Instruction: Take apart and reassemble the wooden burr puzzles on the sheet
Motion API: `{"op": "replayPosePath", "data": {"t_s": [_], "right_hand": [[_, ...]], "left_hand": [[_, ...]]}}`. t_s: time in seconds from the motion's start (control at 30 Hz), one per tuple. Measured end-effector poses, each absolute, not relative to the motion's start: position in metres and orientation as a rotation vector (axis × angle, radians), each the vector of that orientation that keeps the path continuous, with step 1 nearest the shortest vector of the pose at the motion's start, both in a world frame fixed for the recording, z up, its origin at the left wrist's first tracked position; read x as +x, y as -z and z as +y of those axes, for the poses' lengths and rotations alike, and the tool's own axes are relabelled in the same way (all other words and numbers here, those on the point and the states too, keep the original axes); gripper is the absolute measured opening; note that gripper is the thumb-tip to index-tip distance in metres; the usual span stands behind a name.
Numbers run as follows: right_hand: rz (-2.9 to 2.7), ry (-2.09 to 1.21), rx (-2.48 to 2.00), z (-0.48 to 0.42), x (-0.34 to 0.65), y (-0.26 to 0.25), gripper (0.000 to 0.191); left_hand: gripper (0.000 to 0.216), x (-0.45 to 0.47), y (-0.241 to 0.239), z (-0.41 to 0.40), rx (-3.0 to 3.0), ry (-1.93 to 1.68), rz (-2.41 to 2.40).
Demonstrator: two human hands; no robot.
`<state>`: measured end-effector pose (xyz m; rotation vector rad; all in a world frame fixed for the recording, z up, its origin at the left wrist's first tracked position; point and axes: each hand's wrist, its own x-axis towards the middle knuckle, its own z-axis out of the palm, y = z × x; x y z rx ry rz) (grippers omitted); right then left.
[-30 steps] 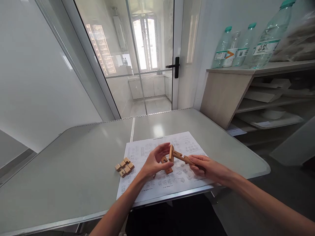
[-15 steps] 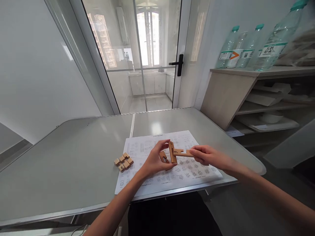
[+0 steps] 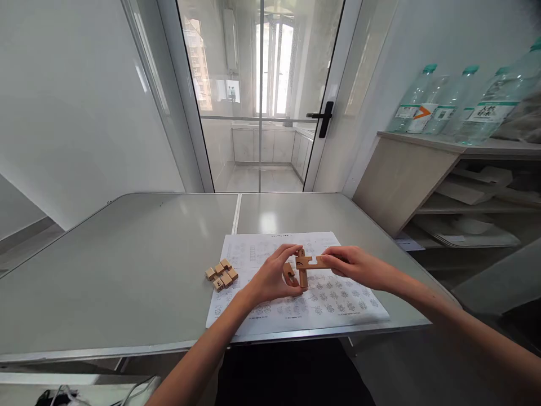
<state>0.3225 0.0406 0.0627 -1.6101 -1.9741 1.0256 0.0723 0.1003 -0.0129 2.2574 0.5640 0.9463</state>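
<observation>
Over a printed diagram sheet (image 3: 253, 239), my left hand (image 3: 274, 274) grips an upright wooden puzzle piece (image 3: 303, 277) between thumb and fingers. Behind it, inside the curve of that hand, shows another notched wooden piece (image 3: 288, 270). My right hand (image 3: 353, 262) pinches the right end of a notched wooden bar (image 3: 311, 261) marked with a dark figure. This bar lies level across the front of the upright piece, forming a cross. Whether the two interlock I cannot tell. Left of my hands rests a cluster of wooden pieces (image 3: 222, 274), one bearing a number, at the sheet's left edge.
The grey table (image 3: 127, 270) has a pale seam and a metal front edge. A shelf unit (image 3: 416, 175) on the right carries several clear bottles (image 3: 448, 110) with green caps. Beyond the table stands a glass door with a black handle (image 3: 325, 119).
The view has swung slightly left. The notched bar in my right hand has shifted from against the upright piece's right side to across its front, and the upright piece has turned slightly.
</observation>
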Motion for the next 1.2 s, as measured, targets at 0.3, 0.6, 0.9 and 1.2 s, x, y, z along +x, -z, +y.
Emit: {"op": "replayPosePath", "data": {"t_s": [0.3, 0.6, 0.9, 1.2], "right_hand": [[-1.969, -0.969, -1.592, 0.04, 0.325, -0.066, 0.049], [-1.998, -0.986, -1.592, 0.04, 0.325, -0.062, 0.048], [-2.027, -0.94, -1.62, 0.039, 0.322, -0.054, 0.047], [-1.998, -0.878, -1.632, 0.027, 0.324, -0.044, 0.048]], "left_hand": [[0.094, 0.066, 0.009, 0.098, 2.245, -1.005, 0.617], [0.093, 0.062, 0.009, 0.096, 2.253, -1.027, 0.636], [0.093, 0.06, 0.015, 0.097, 2.285, -1.025, 0.646], [0.094, 0.062, 0.012, 0.094, 2.294, -0.968, 0.618]]}}
